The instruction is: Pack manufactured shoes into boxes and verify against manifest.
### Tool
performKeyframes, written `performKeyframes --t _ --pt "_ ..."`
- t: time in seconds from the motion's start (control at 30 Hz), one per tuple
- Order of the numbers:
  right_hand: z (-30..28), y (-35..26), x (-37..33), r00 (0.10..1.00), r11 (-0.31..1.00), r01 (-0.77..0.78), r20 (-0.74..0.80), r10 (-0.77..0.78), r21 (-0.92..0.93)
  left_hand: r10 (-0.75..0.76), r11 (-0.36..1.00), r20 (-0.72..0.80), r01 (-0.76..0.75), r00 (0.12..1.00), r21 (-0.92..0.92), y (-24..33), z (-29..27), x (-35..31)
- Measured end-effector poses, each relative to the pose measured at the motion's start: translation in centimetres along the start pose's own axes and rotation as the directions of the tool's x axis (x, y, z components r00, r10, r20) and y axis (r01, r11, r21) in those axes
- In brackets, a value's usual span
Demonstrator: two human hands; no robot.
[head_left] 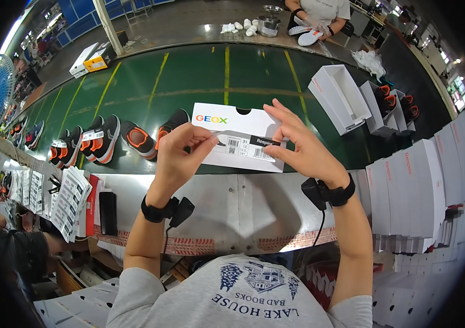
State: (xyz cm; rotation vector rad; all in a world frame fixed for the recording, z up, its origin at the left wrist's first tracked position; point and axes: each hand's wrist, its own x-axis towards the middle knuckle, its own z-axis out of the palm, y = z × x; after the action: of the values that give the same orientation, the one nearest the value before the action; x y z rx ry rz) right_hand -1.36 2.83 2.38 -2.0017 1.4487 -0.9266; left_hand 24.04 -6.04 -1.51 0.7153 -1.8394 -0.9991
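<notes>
A white shoe box [238, 115] lies in front of me with its end panel toward me, bearing coloured lettering and a dark half-round notch on its edge. Across that panel is a printed white label [238, 148] with a black block and barcodes. My left hand [182, 150] is closed in a pinch at the label's left end. At the right end, thumb and index finger of my right hand [310, 150] close over the label, its other fingers stretched over the box's edge. Dark grey and orange sneakers [138, 141] stand just left of the box.
More sneakers [101, 139] line the green conveyor belt [199, 76]. An open white box [339, 98] and boxes with shoes stand at right. Stacked white boxes [404, 186] flank my right arm. Label sheets [71, 197] hang left of the metal ledge [254, 213]. Across the belt, a person handles a shoe.
</notes>
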Motion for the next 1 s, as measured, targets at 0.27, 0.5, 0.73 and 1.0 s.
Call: performKeyframes --t 0.27,0.5,0.73,1.0 --pt "-1.0 0.8 0.3 0.994 0.991 0.085 0.085 -0.076 -0.105 0.063 0.968 0.114 -0.089 0.991 0.235 -0.2 -1.0 0.5" --pt "-1.0 0.7 0.5 0.998 0.998 0.027 0.052 -0.024 -0.057 -0.01 0.98 0.147 -0.02 0.989 0.199 -0.5 -0.8 1.0" --pt "-1.5 1.4 0.1 0.999 0.992 0.026 0.028 -0.023 -0.122 0.0 0.984 0.165 -0.03 0.986 0.177 0.0 -0.2 1.4" --pt "-1.8 1.5 0.1 1.0 0.995 0.005 0.022 -0.002 -0.102 -0.043 0.99 0.161 0.02 0.986 0.14 0.0 0.4 1.6"
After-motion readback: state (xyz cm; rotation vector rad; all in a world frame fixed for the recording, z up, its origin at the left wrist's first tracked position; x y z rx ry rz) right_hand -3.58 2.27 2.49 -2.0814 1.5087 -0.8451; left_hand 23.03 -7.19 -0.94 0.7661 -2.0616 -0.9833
